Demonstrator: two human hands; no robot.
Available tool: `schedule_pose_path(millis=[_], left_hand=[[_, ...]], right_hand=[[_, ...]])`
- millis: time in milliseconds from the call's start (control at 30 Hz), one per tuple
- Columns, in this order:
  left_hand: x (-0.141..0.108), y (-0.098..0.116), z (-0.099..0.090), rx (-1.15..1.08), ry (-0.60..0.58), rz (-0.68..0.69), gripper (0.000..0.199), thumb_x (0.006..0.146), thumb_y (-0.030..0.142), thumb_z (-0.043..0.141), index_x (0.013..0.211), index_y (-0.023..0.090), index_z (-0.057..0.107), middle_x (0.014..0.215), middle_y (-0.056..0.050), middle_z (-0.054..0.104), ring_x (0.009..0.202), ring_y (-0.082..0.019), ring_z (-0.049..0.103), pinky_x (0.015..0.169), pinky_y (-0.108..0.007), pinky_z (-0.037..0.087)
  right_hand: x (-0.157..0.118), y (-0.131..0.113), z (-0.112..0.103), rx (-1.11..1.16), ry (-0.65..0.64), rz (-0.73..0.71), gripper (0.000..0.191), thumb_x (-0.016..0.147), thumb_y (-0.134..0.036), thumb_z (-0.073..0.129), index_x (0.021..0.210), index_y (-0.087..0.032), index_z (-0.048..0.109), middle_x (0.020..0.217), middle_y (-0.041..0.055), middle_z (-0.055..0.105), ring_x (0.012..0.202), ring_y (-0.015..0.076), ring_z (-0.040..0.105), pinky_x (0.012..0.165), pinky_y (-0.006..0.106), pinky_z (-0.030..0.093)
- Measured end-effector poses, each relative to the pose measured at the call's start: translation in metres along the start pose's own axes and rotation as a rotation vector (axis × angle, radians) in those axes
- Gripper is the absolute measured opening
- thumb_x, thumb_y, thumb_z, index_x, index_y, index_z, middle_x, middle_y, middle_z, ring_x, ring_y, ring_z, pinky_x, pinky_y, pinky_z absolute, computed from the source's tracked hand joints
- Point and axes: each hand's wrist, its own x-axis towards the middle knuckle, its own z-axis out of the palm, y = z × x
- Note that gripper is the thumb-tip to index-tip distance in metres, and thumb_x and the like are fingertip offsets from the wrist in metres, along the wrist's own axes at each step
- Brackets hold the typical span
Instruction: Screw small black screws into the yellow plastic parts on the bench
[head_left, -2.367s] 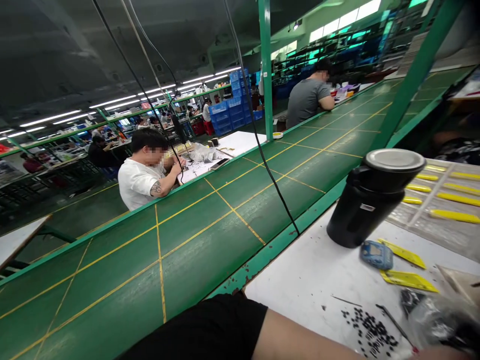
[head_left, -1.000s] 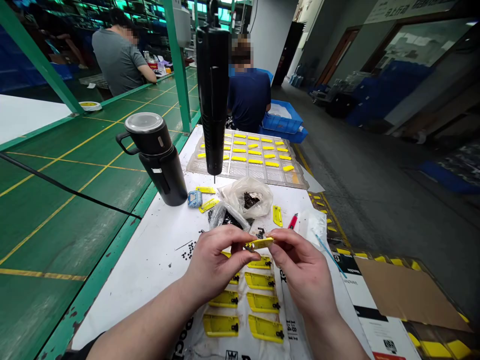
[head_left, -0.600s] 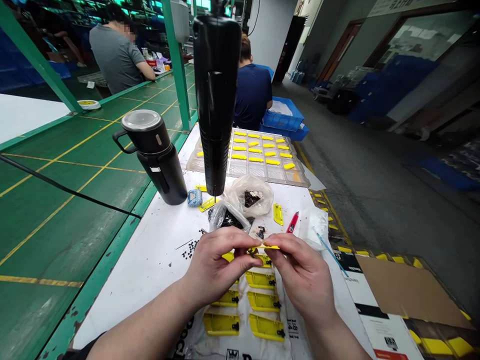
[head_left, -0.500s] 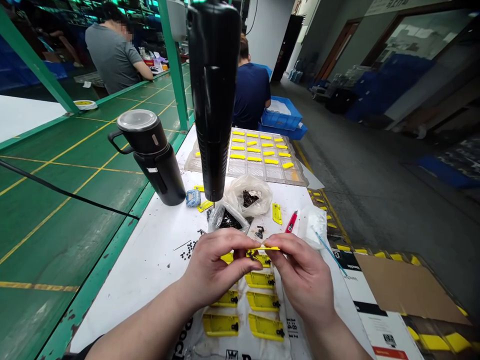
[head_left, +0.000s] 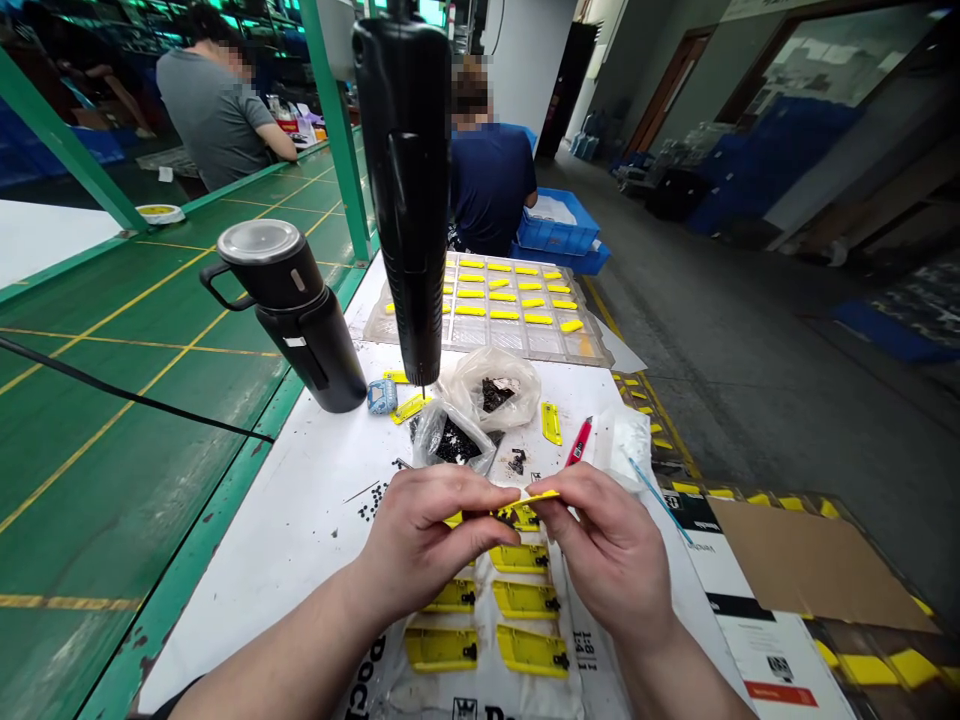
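Observation:
A small yellow piece (head_left: 541, 497) is pinched between my two hands above the table. My left hand (head_left: 431, 530) grips its left end with thumb and fingers, and my right hand (head_left: 611, 540) holds its right end. Dark bits show between the hands, too small to make out. Beneath them, yellow plates (head_left: 529, 648) with small black parts lie in two columns on a printed white bag. Just beyond my hands is an open plastic bag of black pieces (head_left: 455, 440). A black electric screwdriver (head_left: 411, 200) hangs upright above that bag.
Behind sits a second plastic bag (head_left: 517, 385), then a clear tray (head_left: 495, 335) of yellow pieces. A black flask (head_left: 307, 335) stands left. On the right are a red knife (head_left: 580, 441) and cardboard (head_left: 817, 570). Two people sit farther back.
The view has shifted slightly, so the hanging screwdriver and flask appear farther left. The yellow piece is tilted a little more between my hands, which keep their hold.

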Motion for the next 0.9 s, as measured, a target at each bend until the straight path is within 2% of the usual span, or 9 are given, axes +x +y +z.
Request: schedule_pose_path(millis=[467, 733, 900], left_hand=[[0.0004, 0.0035, 0.0053, 0.055, 0.06, -0.033, 0.021, 0.089, 0.025, 0.093, 0.107, 0.019, 0.084, 0.089, -0.002, 0.084, 0.079, -0.013, 0.079, 0.076, -0.019, 0.06], [-0.0021, 0.0017, 0.0061, 0.093, 0.075, -0.03, 0.024, 0.087, 0.026, 0.095, 0.106, 0.021, 0.083, 0.09, 0.0, 0.083, 0.079, -0.012, 0.078, 0.078, -0.02, 0.061], [-0.0012, 0.0038, 0.0078, 0.133, 0.103, 0.023, 0.022, 0.09, 0.027, 0.092, 0.108, 0.02, 0.081, 0.093, -0.002, 0.083, 0.082, -0.012, 0.078, 0.081, -0.019, 0.061]], right_hand=[[0.001, -0.004, 0.0003, -0.116, 0.003, -0.066, 0.013, 0.111, -0.013, 0.069, 0.118, -0.023, 0.075, 0.103, 0.0005, 0.072, 0.092, 0.0122, 0.069, 0.083, 0.023, 0.055], [0.0001, -0.0076, 0.0008, -0.126, 0.018, -0.083, 0.016, 0.11, -0.01, 0.069, 0.119, -0.022, 0.075, 0.103, 0.0008, 0.072, 0.092, 0.0118, 0.07, 0.085, 0.022, 0.056], [-0.0016, -0.0071, 0.0025, -0.119, 0.031, -0.07, 0.016, 0.109, -0.011, 0.071, 0.119, -0.023, 0.076, 0.104, 0.0003, 0.072, 0.093, 0.0119, 0.07, 0.086, 0.022, 0.057]])
